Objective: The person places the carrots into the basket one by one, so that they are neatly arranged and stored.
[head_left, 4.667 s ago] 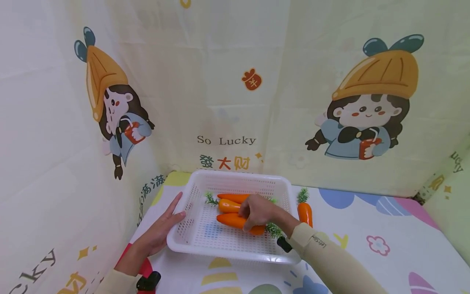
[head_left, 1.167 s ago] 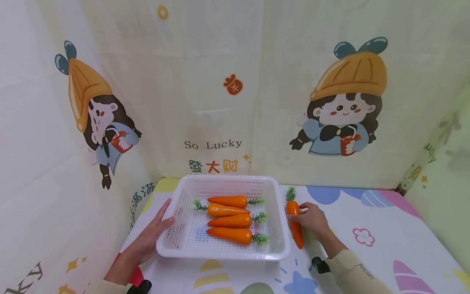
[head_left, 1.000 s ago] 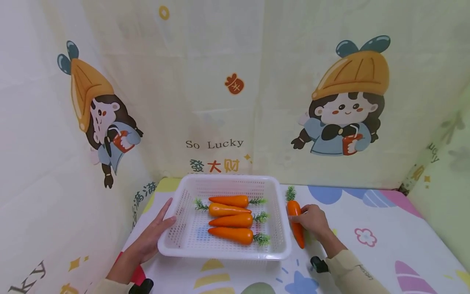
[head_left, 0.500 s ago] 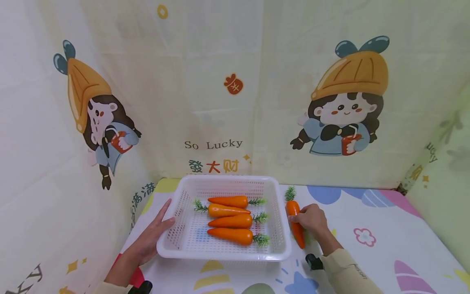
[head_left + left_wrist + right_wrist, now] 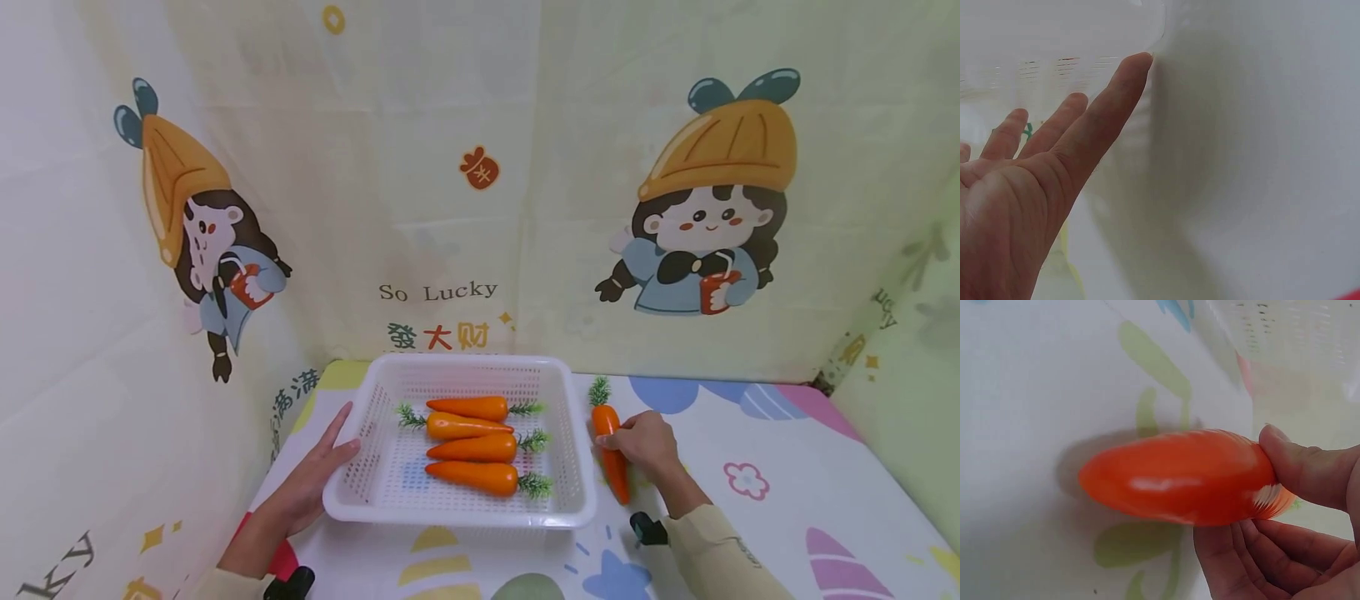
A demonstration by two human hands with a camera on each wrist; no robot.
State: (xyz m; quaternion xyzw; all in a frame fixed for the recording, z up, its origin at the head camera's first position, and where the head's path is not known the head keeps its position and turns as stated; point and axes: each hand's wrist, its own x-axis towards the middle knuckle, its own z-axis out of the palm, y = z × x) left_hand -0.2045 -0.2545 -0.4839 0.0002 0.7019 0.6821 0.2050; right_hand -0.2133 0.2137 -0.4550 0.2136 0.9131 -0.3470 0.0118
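Note:
A white perforated plastic basket stands on the table with several orange toy carrots lying crosswise in it, most of their green tops to the right. My left hand rests against the basket's left side, thumb on the rim; its fingers look straight in the left wrist view. Just outside the basket's right side, my right hand pinches another carrot between thumb and fingers. This carrot has its green top toward the back wall and its tip toward me. In the right wrist view its tip end hangs close over the cloth.
A white patterned cloth covers the table, running on to the right of the carrot. Printed fabric walls enclose the back and sides, the back one close behind the basket. A red patch lies by my left wrist.
Earlier my right hand was inside the basket on the carrots; now it holds the carrot outside on the right. Over the last half second that carrot shifted slightly right. My left hand stays at the basket.

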